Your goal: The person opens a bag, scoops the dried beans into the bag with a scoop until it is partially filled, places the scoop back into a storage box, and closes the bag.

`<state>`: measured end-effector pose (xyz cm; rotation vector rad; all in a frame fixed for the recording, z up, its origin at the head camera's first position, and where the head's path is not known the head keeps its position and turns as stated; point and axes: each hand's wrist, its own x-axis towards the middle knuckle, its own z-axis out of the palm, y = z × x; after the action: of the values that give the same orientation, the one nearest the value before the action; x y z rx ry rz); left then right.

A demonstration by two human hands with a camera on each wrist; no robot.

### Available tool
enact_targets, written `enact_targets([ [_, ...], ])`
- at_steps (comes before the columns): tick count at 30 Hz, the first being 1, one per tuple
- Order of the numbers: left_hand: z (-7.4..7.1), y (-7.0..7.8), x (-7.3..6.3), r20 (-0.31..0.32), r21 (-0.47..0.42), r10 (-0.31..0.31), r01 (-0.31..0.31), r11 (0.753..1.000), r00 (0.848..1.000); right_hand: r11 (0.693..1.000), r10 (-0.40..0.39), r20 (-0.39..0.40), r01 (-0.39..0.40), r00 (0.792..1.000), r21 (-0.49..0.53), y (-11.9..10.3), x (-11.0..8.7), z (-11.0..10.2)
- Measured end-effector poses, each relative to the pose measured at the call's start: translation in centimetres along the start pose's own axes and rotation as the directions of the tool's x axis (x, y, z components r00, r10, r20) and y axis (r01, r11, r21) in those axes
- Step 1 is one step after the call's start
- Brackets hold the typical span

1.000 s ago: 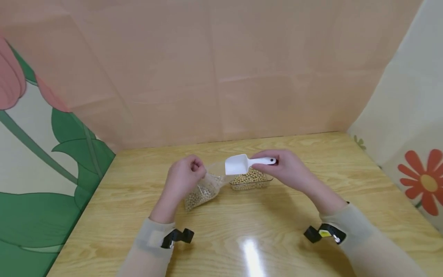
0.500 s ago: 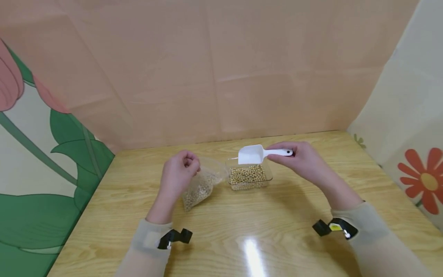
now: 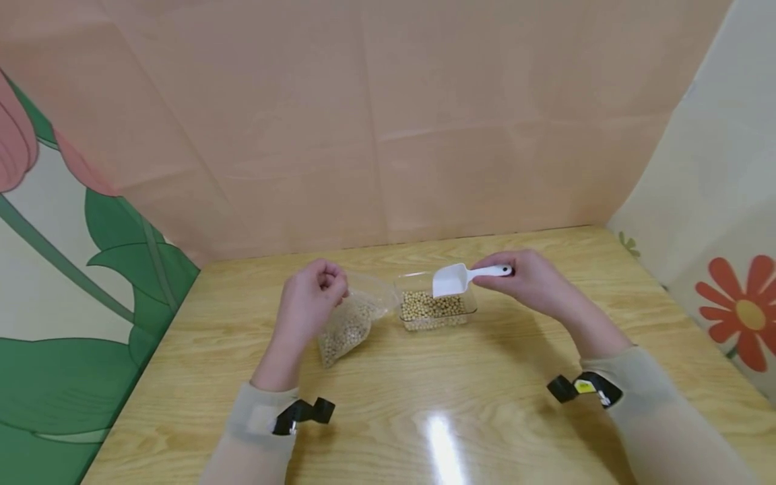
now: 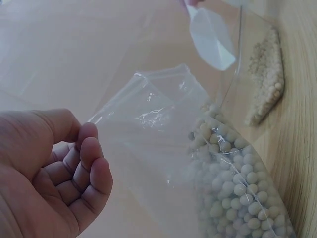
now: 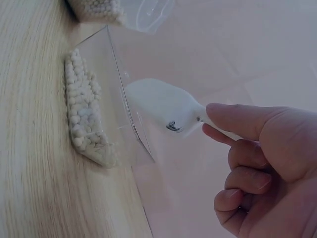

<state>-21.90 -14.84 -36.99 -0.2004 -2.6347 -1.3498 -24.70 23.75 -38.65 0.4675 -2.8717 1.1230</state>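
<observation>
My left hand (image 3: 310,293) pinches the upper edge of a clear plastic bag (image 4: 148,106) between thumb and forefinger. Pale round beans (image 4: 237,198) that look like soybeans fill the bag's lower part, and its mouth gapes toward the right. In my right hand (image 3: 526,279) is a white plastic scoop (image 3: 450,280), pinched by its handle. The scoop's blade hangs over a clear rectangular container (image 3: 438,323), at its rim in the right wrist view. More of the same beans (image 5: 86,106) lie in that container. No beans show in the scoop's blade.
Bag and container stand side by side on a wood-grain table (image 3: 388,411). Behind them rises a pinkish backdrop (image 3: 291,135). A floral panel (image 3: 715,222) borders the right side, and a leaf-patterned one (image 3: 127,256) the left.
The scoop in my right hand has moved right, from beside the bag's mouth to over the container, and lowered slightly. My left hand shifted a little left and up, still pinching the bag.
</observation>
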Motion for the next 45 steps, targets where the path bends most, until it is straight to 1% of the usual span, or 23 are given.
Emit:
enact_targets([
  [4, -0.1, 0.3, -0.1, -0.001, -0.005, -0.005, 0.005, 1.000, 1.000, 1.000, -0.003, 0.031, 0.004, 1.000, -0.021, 0.1, 0.3, 0.0],
  [9, 0.0, 0.5, 0.0, 0.014, -0.010, -0.011, 0.011, 1.000, 1.000, 0.997, -0.046, 0.098, 0.052, 0.994, -0.055, 0.1, 0.8, -0.4],
  [16, 0.3, 0.6, 0.1, 0.048, -0.030, 0.000, 0.001, 1.000, 0.999, 0.993, -0.041, 0.186, 0.061, 0.982, -0.105, -0.5, 1.6, -1.5],
  [19, 0.4, 0.6, 0.1, 0.054, -0.031, 0.003, -0.001, 1.000, 0.999, 0.987, -0.051, 0.218, 0.083, 0.975, -0.137, -0.8, 2.1, -1.9],
  [24, 0.5, 0.6, 0.0, 0.057, -0.029, 0.030, -0.029, 0.999, 0.998, 0.982, -0.056, 0.273, 0.102, 0.961, -0.160, -1.1, 2.8, -2.1],
  [29, 0.6, 0.7, 0.0, 0.046, -0.022, 0.062, -0.061, 0.998, 0.997, 0.984, -0.049, 0.303, 0.097, 0.952, -0.146, -1.0, 2.9, -1.9],
  [33, 0.6, 0.6, -0.1, 0.045, -0.020, 0.071, -0.070, 0.997, 0.996, 0.991, -0.029, 0.327, 0.070, 0.945, -0.115, -0.8, 2.9, -1.5],
  [36, 0.6, 0.6, -0.1, 0.048, -0.022, 0.066, -0.065, 0.998, 0.997, 0.993, -0.024, 0.332, 0.062, 0.943, -0.103, -0.8, 2.9, -1.2],
  [40, 0.5, 0.5, -0.2, 0.058, -0.032, 0.038, -0.036, 0.999, 0.998, 0.995, -0.034, 0.335, 0.064, 0.941, -0.080, -0.5, 3.0, -0.7],
  [43, 0.5, 0.5, -0.3, 0.063, -0.034, 0.025, -0.023, 0.999, 0.998, 0.998, -0.026, 0.341, 0.045, 0.940, -0.046, 0.0, 2.9, -0.2],
  [45, 0.6, 0.5, -0.3, 0.061, -0.028, 0.027, -0.025, 0.999, 0.998, 0.999, -0.020, 0.335, 0.031, 0.942, -0.027, 0.5, 2.8, 0.2],
])
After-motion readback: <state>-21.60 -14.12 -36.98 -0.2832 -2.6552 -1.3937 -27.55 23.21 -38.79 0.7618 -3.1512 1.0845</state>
